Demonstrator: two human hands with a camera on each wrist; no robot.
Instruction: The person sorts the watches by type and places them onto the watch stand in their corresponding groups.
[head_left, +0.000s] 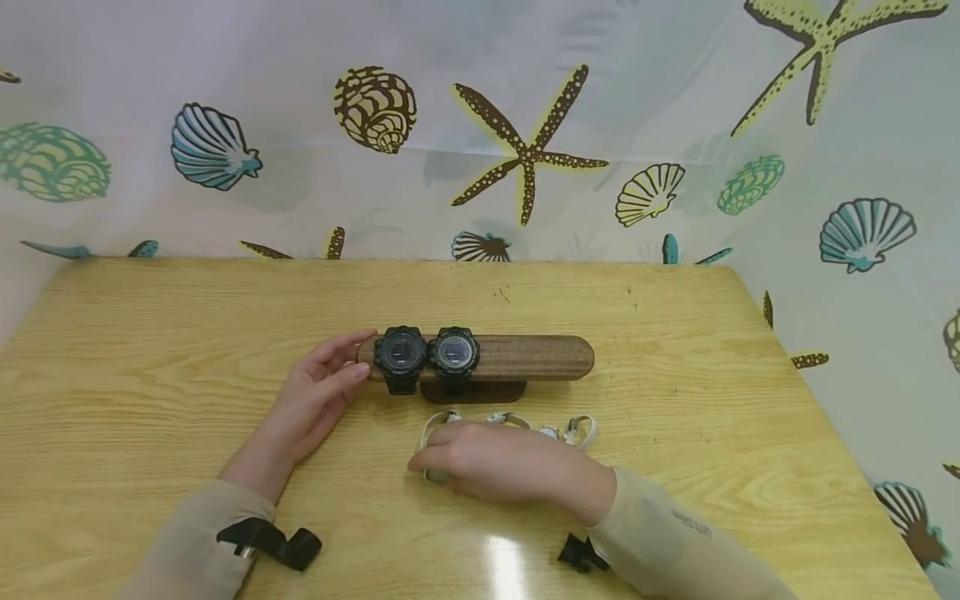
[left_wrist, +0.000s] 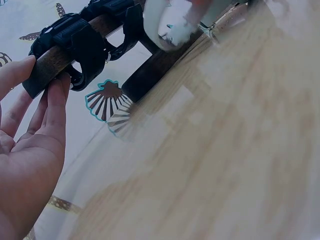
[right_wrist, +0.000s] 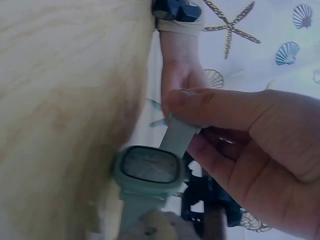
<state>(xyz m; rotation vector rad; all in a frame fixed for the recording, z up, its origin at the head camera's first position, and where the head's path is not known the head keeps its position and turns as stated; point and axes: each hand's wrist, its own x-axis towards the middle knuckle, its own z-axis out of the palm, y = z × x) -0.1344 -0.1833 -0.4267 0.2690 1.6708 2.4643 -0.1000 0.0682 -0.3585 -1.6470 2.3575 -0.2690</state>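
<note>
A wooden watch stand (head_left: 536,358) carries two black digital watches, one (head_left: 401,352) at its left end and another (head_left: 454,350) beside it. My left hand (head_left: 311,400) holds the left end of the stand's bar between thumb and fingers; the left wrist view shows the bar end (left_wrist: 47,70) in that grip. In front of the stand, my right hand (head_left: 502,462) pinches the strap of a pale green watch (right_wrist: 152,167) with a rounded rectangular face. From the head view, most of this watch is hidden by the hand.
More light-strapped watches lie just beyond my right hand, among them a brown-and-white one (head_left: 510,418) and a white one (head_left: 583,432). The wooden table (head_left: 712,400) meets a curtain (head_left: 300,192) printed with shells and starfish at its far edge.
</note>
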